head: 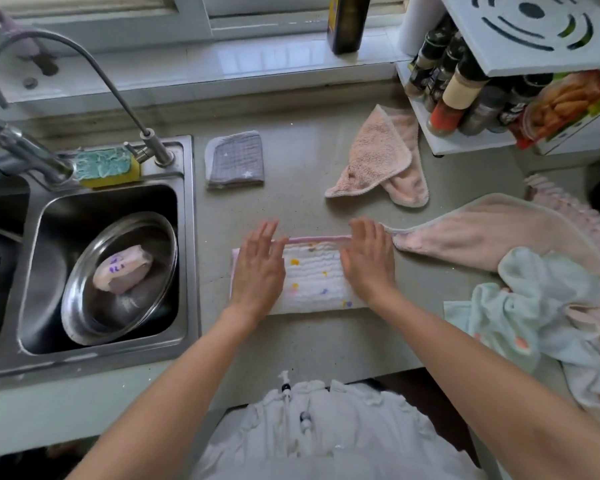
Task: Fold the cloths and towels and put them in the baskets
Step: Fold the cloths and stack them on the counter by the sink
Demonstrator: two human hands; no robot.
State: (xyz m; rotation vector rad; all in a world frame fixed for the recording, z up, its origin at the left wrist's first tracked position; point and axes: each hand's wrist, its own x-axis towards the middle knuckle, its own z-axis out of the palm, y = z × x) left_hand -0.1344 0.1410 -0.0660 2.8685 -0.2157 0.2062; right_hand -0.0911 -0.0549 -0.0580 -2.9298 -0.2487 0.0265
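A white cloth with coloured dots and a pink border (310, 277) lies folded flat on the grey counter in front of me. My left hand (258, 268) presses flat on its left end, fingers straight. My right hand (369, 263) presses flat on its right end. A folded grey cloth with white stars (234, 159) sits farther back. A small pink towel (378, 157) lies crumpled behind my right hand. A larger pink towel (492, 230) and a pale blue towel (530, 306) are heaped at the right. No basket is in view.
A steel sink (187, 244) at the left holds a metal bowl (118, 282) with a wrapped pink block. A sponge (108, 166) lies by the tap (149, 140). A white spice rack (465, 109) stands at the back right; a dark bottle (347, 22) is on the sill.
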